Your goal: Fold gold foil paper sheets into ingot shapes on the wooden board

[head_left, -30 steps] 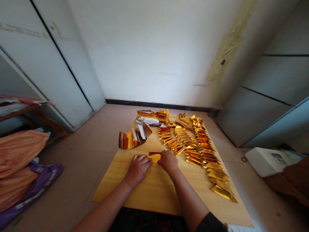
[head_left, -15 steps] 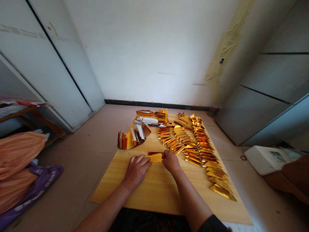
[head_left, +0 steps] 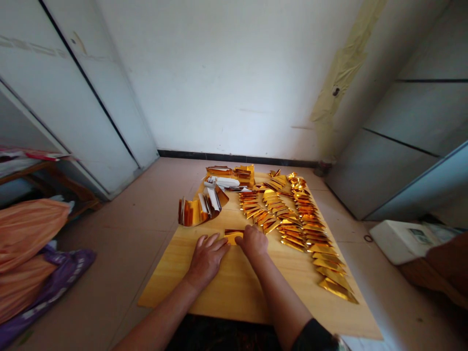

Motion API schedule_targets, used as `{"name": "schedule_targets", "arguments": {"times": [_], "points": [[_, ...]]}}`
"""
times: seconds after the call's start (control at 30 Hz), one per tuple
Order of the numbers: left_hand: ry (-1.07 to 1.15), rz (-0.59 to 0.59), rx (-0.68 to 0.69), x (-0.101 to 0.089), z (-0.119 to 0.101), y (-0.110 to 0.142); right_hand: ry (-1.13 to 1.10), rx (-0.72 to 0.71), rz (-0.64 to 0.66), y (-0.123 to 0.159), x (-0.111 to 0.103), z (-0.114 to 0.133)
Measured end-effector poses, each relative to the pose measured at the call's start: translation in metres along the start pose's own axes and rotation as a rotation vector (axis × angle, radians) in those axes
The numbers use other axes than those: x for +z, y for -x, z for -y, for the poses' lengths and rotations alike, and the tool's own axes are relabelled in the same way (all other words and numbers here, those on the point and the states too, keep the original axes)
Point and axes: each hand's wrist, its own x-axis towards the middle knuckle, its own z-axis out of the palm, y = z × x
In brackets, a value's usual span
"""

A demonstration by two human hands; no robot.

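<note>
A small folded sheet of gold foil paper lies flat on the wooden board between my two hands. My left hand rests on the board with its fingers stretched out, fingertips touching the sheet's left edge. Over the right end of the sheet, my right hand has its fingers curled and closed on the paper, with the thumb along the near edge. That hand hides the sheet's right end. Just beyond it, folded gold foil pieces stand in curved, overlapping rows.
A long row of folded gold pieces runs down the right side of the wooden board. Stacks of gold foil sheets with white paper stand at the back left. A white box sits on the right; an orange cloth lies left.
My right hand has slid left along the gold foil paper and now covers more of its right end. My left hand stays practically where it was.
</note>
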Motion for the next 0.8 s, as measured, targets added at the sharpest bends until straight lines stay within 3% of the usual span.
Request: {"name": "schedule_targets", "arguments": {"times": [0.17, 0.4, 0.8], "points": [[-0.003, 0.0, -0.012, -0.002, -0.004, -0.003, -0.071, -0.042, 0.006, -0.001, -0.002, -0.014], [0.064, -0.027, -0.018, -0.008, -0.014, -0.016, -0.179, -0.074, -0.109, 0.005, 0.007, -0.026], [0.129, -0.077, -0.104, 0.008, -0.014, -0.034, -0.2, -0.131, -0.164, 0.004, 0.015, -0.03]]}}
